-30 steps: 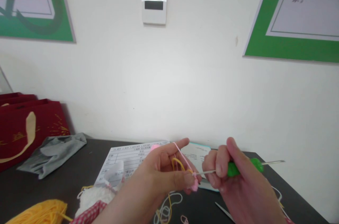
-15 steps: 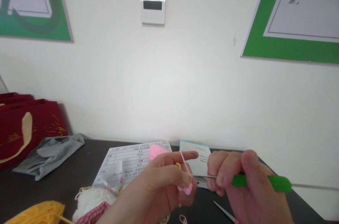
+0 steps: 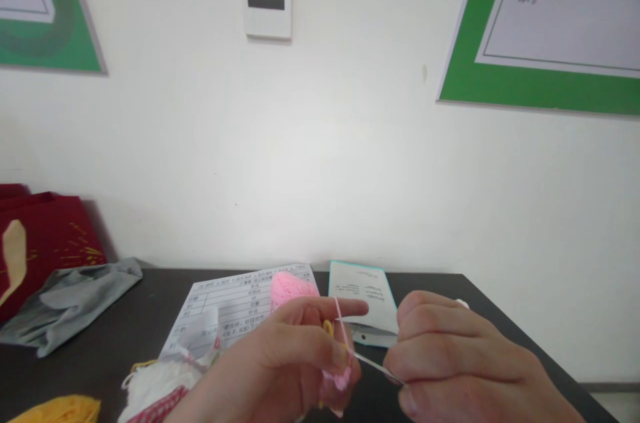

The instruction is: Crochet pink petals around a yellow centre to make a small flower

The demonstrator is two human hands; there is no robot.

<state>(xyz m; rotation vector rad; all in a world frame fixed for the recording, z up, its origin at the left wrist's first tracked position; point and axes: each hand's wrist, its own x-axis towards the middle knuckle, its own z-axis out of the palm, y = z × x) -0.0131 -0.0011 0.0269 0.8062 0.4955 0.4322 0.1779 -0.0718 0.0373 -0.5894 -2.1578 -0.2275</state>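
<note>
In front and to the right of the pink yarn ball (image 3: 291,287), the left hand (image 3: 295,349) grips a partly formed pink stitched piece (image 3: 341,381), the right hand (image 3: 455,349) grips a metal hook (image 3: 374,366) at its edge; work appears unfinished, remainder indeterminable.

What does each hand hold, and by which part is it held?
The left hand pinches the pink piece at its upper edge. The right hand holds the hook; the held part is hidden behind the fingers.

Two hands (image 3: 287,359) (image 3: 465,356), one hook (image 3: 377,367) — three yarn balls (image 3: 291,288) (image 3: 157,384) (image 3: 63,411), two posters (image 3: 40,29) (image 3: 550,29), one wall panel (image 3: 267,7), one cloth (image 3: 73,303).
</note>
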